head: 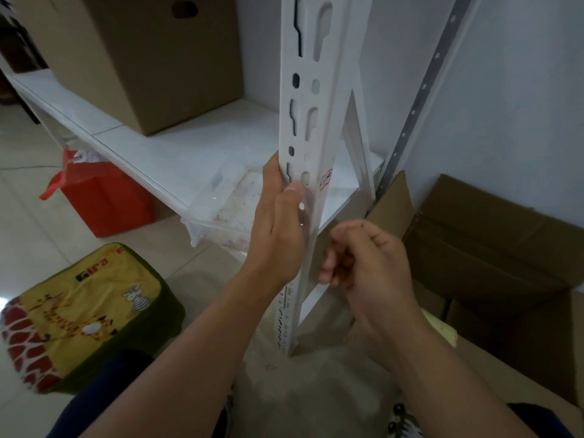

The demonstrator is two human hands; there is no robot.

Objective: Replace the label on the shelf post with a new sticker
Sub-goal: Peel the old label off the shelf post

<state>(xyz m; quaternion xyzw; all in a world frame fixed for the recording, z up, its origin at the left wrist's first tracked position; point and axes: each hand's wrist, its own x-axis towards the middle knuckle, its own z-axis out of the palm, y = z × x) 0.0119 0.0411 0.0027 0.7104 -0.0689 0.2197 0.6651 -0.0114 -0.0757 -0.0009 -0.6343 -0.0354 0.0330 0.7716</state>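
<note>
Post: white slotted shelf post (311, 128) stands upright between the hands.
Left hand: left hand (278, 222) grips the post's front edge, thumb pressed on its face.
Right hand: right hand (363, 260) hangs just right of the post, fingers curled; whether they pinch anything I cannot tell.
Label: red-edged label (326, 181) sits on the post's side face, just above the left thumb.
Behind: cardboard box (151, 58) on the shelf (189, 147) beyond the left hand.
</note>
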